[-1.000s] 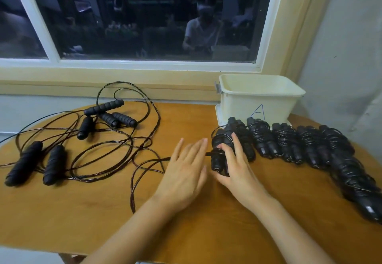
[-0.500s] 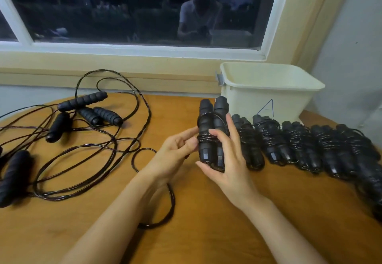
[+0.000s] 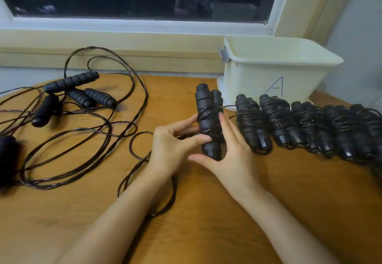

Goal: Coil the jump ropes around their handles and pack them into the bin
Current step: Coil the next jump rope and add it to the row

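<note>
**while one pair gets wrapped, nothing looks packed yet**

since the bin point(image 3: 258, 81) is the whole point, i'll place everything off that. right in front of it, running off to its right, is a row of wrapped bundles point(image 3: 310, 127), cords wound round paired handles. so the coiling looks more than half done to me. none of them are in the bin as far as i can see, though its floor is hidden from this angle.

just left of the bin's front corner, the right hand point(image 3: 233, 156) grasps a handle pair point(image 3: 208, 114) upright-ish, fingers behind and thumb underneath. the left hand point(image 3: 169, 150) pinches the cord point(image 3: 132, 145) against the pair. only a few turns are on it, and the rest of the cord trails down over the table point(image 3: 206, 212), nearer me than the bin.

far left of the bin there's a tangle of loose ropes point(image 3: 115, 127) with at least five bare handles point(image 3: 72, 81) lying in it.

my guess at what's left: finish this wrap, do the tangled ones, then load the whole lot into the bin.
</note>
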